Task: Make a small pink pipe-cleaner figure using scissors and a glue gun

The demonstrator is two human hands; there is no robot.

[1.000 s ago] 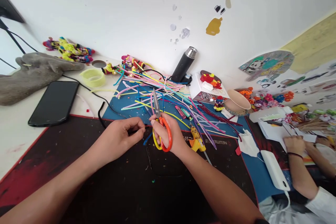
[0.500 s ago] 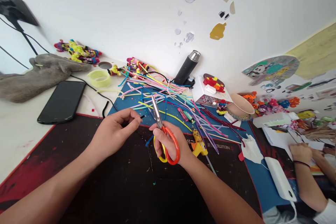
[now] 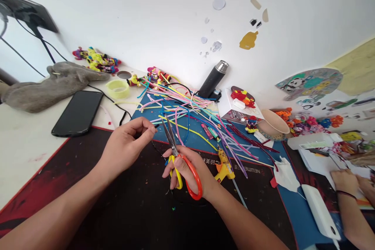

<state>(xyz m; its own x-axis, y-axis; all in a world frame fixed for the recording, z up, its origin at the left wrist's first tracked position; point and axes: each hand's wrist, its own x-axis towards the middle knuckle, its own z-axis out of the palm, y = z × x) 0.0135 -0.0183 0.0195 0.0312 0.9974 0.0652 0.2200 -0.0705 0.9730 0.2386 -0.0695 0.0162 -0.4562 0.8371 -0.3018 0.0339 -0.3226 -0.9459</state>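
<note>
Head view, left hand (image 3: 123, 148): thumb and forefinger pinched narrow on a short, thin black strip (image 3: 157, 126), its end poking out just past the fingertips. Too small to tell what it's made of tbh.
Right hand (image 3: 199, 164): fingers wrapped round the handles of metal scissors with red and yellow plastic grips (image 3: 174, 150); can't tell exactly which finger sits in which loop.
Blades: just opened up, tips pointing away beyond the right fingers. I'd say that makes them ready to cut, but nothing's clearly between them.
Strip vs blades: near each other, strip off to the left of the tips.
Pipe cleaners: a messy multicoloured fuzzy pile (image 3: 187, 103) beyond both sets of fingers.
Glue gun: yellow plastic one (image 3: 225, 167), right of the right fingers.
</note>
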